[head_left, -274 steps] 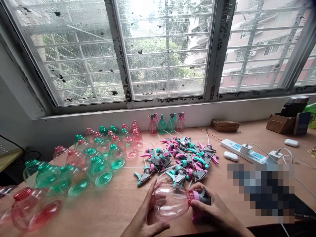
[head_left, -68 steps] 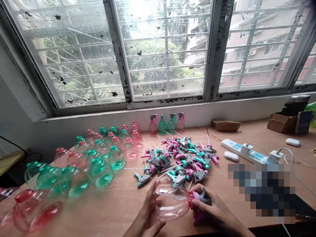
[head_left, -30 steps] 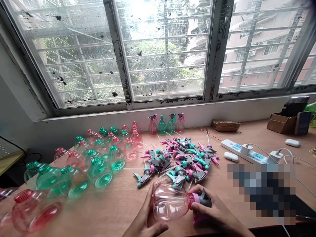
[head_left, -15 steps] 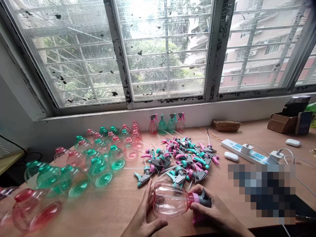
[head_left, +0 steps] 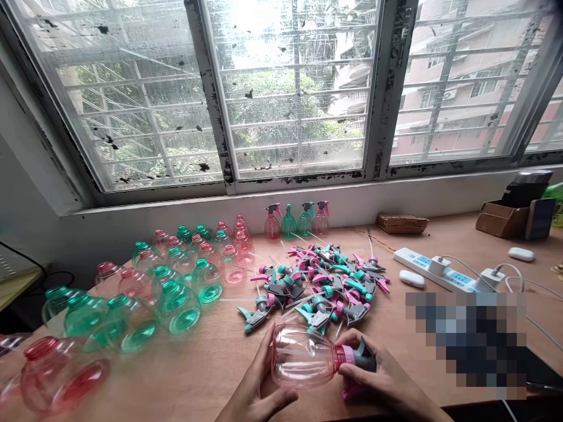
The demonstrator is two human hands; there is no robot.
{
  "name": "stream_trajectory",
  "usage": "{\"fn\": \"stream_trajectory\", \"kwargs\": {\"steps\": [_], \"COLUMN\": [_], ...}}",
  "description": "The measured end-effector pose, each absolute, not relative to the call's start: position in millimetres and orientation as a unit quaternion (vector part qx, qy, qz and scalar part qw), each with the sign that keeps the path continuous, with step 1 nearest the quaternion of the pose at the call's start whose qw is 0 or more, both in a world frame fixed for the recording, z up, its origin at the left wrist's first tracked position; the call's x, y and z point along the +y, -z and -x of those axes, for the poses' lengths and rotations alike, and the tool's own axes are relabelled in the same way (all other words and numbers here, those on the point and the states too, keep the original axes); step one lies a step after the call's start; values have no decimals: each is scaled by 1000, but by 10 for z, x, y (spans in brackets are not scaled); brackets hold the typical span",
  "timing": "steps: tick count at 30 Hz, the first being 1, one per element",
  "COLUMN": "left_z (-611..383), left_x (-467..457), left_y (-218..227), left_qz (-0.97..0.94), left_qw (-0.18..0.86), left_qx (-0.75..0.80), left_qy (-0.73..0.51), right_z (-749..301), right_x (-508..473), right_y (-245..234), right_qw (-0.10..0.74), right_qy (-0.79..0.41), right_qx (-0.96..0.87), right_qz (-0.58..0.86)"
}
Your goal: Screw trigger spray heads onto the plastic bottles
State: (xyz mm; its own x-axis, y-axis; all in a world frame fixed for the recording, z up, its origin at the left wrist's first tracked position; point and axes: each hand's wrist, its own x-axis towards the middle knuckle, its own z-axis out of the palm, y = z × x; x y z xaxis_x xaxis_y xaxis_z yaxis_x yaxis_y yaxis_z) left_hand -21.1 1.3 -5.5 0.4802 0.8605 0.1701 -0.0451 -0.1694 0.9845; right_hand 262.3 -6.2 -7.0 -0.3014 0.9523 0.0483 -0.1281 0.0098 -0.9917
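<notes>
Head view: one pink bottle (head_left: 303,358) held sideways at the counter's (head_left: 171,381) near side.
More than twenty open bottles (head_left: 178,313), pink and green, crowd the left, too overlapped for an exact count; the left hand (head_left: 253,384) is open, cupped round the held bottle's base; four capped bottles (head_left: 304,224), two pink and two green, stand by the wall; the held bottle is clear and ribbed, with a pink collar and gray top; behind it lie many tangled spray heads (head_left: 325,291); the right hand (head_left: 387,375) grips its neck and top; farther right, one power strip (head_left: 416,258) carries two plugs (head_left: 438,265).
</notes>
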Motion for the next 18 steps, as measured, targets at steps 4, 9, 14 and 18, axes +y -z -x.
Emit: {"fn": "stream_trajectory", "kwargs": {"steps": [4,9,14,18], "left_z": [210,207,194,198], "left_x": [-8,-10,-21,-39], "left_y": [42,24,-30,-44], "left_qz": [-657,-688,-673,-670], "left_qw": [558,516,547,538], "left_qx": [324,327,314,328], "left_qy": [-389,-392,-386,-392], "right_z": [-2625,-2624,-2611,-2612], "right_x": [-62,-63,-75,-69], "right_y": [47,37,41,46], "right_qw": [447,450,455,452], "right_qy": [-592,-596,-601,-592], "right_qx": [-550,-546,-535,-545], "right_qz": [383,380,382,385]}}
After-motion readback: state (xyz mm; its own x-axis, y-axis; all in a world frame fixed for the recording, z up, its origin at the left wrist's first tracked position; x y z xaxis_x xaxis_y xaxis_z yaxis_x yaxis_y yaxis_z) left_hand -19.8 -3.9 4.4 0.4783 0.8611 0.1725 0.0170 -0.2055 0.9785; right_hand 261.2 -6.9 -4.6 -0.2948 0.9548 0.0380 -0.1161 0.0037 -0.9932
